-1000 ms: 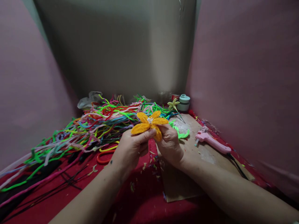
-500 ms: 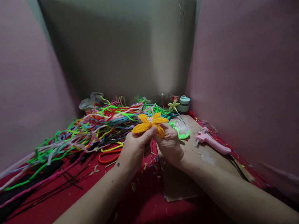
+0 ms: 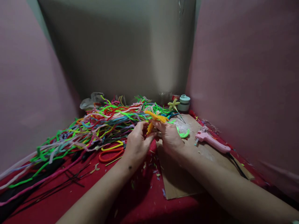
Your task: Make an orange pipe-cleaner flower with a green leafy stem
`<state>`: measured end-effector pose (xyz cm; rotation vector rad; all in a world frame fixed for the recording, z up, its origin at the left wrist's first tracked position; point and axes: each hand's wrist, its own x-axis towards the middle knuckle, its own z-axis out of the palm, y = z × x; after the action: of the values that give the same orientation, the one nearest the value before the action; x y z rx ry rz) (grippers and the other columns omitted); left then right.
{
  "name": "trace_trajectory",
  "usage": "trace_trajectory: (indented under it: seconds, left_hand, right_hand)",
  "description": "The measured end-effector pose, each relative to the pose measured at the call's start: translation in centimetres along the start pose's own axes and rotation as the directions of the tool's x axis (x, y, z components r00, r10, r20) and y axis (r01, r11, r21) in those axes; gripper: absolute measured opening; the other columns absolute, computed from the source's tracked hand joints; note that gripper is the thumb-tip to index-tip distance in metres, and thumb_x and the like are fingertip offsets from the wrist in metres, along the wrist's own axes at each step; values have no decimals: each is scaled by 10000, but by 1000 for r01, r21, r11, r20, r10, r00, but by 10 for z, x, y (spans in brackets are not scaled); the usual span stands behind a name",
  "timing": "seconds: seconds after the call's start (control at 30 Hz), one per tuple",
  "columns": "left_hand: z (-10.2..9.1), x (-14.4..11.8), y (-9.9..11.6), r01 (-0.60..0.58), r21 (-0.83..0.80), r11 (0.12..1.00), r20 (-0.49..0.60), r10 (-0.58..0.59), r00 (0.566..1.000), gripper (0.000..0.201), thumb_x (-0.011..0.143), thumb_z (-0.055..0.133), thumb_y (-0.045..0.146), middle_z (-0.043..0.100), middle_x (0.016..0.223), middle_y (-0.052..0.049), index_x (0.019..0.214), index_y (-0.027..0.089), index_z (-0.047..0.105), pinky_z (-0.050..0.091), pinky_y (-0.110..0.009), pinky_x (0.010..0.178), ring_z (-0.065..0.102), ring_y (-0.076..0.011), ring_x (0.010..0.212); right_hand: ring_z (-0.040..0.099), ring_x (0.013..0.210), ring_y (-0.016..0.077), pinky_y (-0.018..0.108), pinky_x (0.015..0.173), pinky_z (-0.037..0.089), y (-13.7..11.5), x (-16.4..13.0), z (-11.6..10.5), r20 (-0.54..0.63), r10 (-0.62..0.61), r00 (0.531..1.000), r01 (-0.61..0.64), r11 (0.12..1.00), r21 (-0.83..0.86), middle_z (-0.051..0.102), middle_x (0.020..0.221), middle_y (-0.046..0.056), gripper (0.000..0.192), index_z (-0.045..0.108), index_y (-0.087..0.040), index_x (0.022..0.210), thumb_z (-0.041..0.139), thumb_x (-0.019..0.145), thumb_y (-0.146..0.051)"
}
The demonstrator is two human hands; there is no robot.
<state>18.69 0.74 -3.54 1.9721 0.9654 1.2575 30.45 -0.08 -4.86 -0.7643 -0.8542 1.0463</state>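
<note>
Both our hands pinch the orange flower (image 3: 156, 119), just left of the cardboard sheet (image 3: 187, 174).
Left hand (image 3: 136, 144) & right hand (image 3: 169, 138) each w/ narrow grip; too hard a twist could bend petals or pop the centre.

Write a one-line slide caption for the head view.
Both hands, left hand and right hand, hold an orange pipe-cleaner flower before a heap of coloured pipe cleaners.

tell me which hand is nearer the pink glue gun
Right. The right hand is beside the pink glue gun, just left of its nozzle over the cardboard. The left hand is farther left, beyond the right one. Both hold the orange flower.
</note>
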Motion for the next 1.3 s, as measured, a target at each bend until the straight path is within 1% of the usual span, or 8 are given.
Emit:
trace_trajectory:
  seconds: [0.13, 0.23, 0.47, 0.6, 0.77, 0.93, 1.13, 1.3]
  left_hand:
    - [4, -4, -3, -86, 197, 977, -40, 95, 995, 109, 770, 620, 276, 604, 775, -30, 855, 217, 586, 358, -249, 665, 549, -178, 689]
    - [3, -3, -4, -115, 230, 966, -50, 129, 990, 59, 798, 583, 263, 543, 678, -3, 761, 218, 574, 309, -232, 613, 479, -153, 600]
    - [-1, 0, -2, -33, 102, 994, -45, 37, 998, 136, 811, 538, 241, 490, 574, 33, 680, 207, 545, 298, -223, 574, 416, -122, 533]
    - [-1, 2, 1, 76, -140, 987, -23, -80, 997, 114, 781, 574, 271, 494, 574, 37, 702, 189, 572, 301, -213, 523, 397, -105, 528]
    - [1, 3, 4, 265, -443, 856, 95, -249, 964, 188, 736, 647, 336, 427, 527, 71, 741, 173, 553, 230, -181, 414, 290, -48, 420]
    - [-1, 2, 9, 402, -560, 724, 221, -337, 915, 269, 711, 691, 369, 389, 495, 91, 764, 165, 525, 171, -150, 370, 225, -13, 365]
    - [-7, 1, 13, 473, -673, 568, 373, -292, 881, 264, 718, 701, 313, 377, 492, 90, 722, 155, 490, 173, -141, 369, 175, -7, 376]
    - [-11, 2, 10, 519, -724, 454, 478, -213, 852, 179, 766, 643, 278, 369, 515, 92, 782, 158, 512, 177, -126, 349, 129, -5, 375]
  right_hand:
    - [379, 485, 78, 228, 468, 331, 7, -1, 0, 29, -98, 995, 100, 994, -52, 519, 557, -29, 263, 659, -161, 619, 715, 662, -415]
    - [443, 582, 100, 242, 549, 390, 7, -2, 2, 48, -167, 985, 171, 981, -94, 574, 659, -4, 262, 688, -161, 646, 709, 676, -420]
    - [449, 578, 98, 240, 568, 419, -2, -6, 6, 99, -151, 984, 165, 974, -157, 530, 584, -20, 242, 699, -171, 636, 699, 697, -406]
    - [532, 687, 125, 257, 643, 466, 0, -3, 6, 190, -146, 971, 158, 986, -51, 619, 716, -2, 217, 711, -200, 788, 683, 710, -401]
    - [452, 574, 93, 225, 548, 399, 7, -1, 3, 155, -95, 983, 108, 991, -80, 556, 638, -18, 219, 675, -163, 765, 629, 752, -377]
    - [425, 542, 90, 229, 542, 377, 10, 0, 1, 183, -103, 978, 114, 992, -49, 534, 609, -29, 174, 660, -173, 746, 611, 761, -339]
    - [505, 622, 121, 262, 626, 425, 9, 5, 0, 257, -92, 962, 89, 996, 21, 601, 672, 2, 210, 700, -197, 801, 625, 766, -391]
    - [462, 553, 83, 228, 567, 391, 2, 5, -1, 304, -8, 953, -31, 992, 123, 553, 608, -36, 216, 699, -192, 801, 697, 716, -390]
